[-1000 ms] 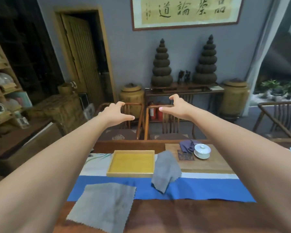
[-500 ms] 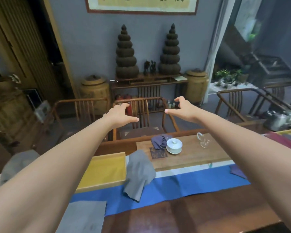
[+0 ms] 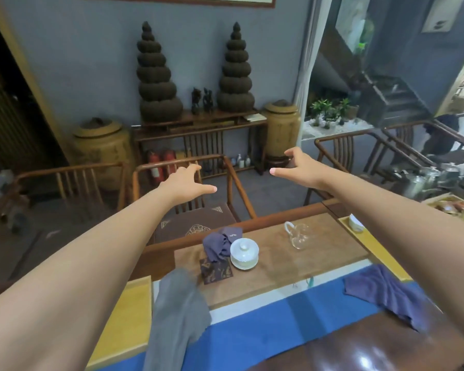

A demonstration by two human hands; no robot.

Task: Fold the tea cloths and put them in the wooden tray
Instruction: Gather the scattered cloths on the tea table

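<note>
View has swung right since a second ago: the flat grey cloth at the near edge is gone from sight, and a purple cloth (image 3: 386,295) has come into view on the right. Both arms stay stretched out in front, above the far edge of the worktop (image 3: 386,341).

Left hand (image 3: 184,184): fingers loosely spread, thumb out, holding nothing. Right hand (image 3: 298,168): same, fingers half-curled in the air, empty. Neither touches any cloth.

Cloths in sight: a grey cloth (image 3: 177,317) lies rumpled, draped from the raised wooden board (image 3: 292,266) down across the blue runner (image 3: 265,333), just beside the wooden tray (image 3: 126,317). The purple cloth lies crumpled on the runner at the right, partly under the right forearm. A darker bunched cloth (image 3: 220,243) sits on the board, touching the white lidded cup (image 3: 244,253). A glass pitcher (image 3: 298,235) stands further right on the board.

Tray: yellow floor, only its right part visible, nothing in it that I can see.

Judgement: folding not yet begun; step in hand is reaching for a first cloth. The grey one is nearest the tray and looks the sensible start. To do it well: bring both hands down, pinch two corners, lift it clear of the board edge, spread it flat on the runner, then fold. Keep the sweep away from the cup and pitcher.
</note>
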